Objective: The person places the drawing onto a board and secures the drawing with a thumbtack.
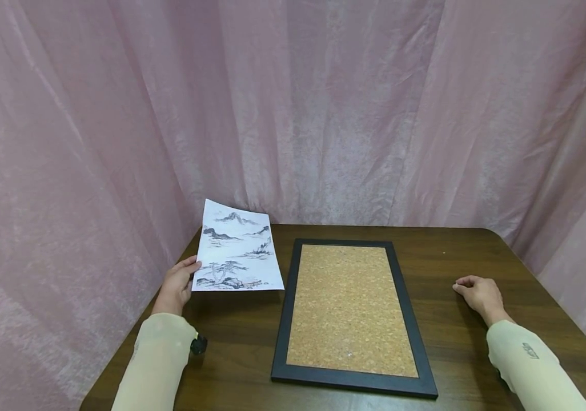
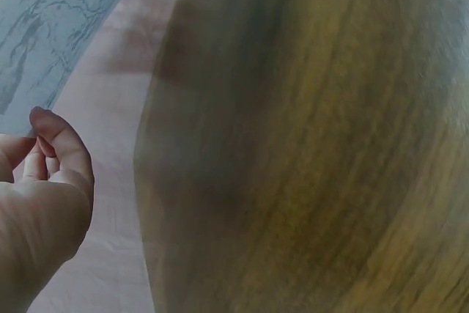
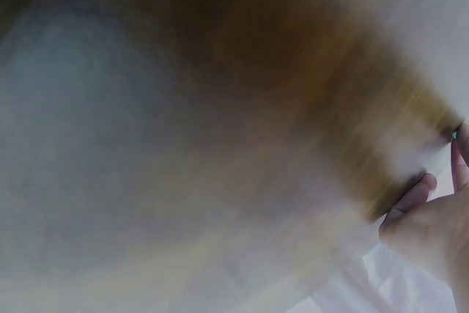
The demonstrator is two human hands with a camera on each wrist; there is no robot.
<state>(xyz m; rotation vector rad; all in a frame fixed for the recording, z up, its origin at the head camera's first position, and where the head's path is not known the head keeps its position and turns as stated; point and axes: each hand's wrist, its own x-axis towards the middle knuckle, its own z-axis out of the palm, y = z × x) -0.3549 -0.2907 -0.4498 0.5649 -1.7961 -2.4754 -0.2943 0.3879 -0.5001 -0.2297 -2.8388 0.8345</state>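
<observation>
Two bare hands over a dark brown wood-grain table (image 1: 231, 377), lower frame, far right corner rounded. Pink velvety curtains (image 1: 349, 114) in vertical folds fill the upper frame and sides. Left hand (image 1: 176, 285), left of centre, pinches a white paper sheet with ink mountains (image 1: 239, 248), held off the table. Black-rimmed rectangular cork board (image 1: 349, 308) flat, lower centre. Right hand (image 1: 480, 295), far right: fingers bent, can't tell if gripping anything.
</observation>
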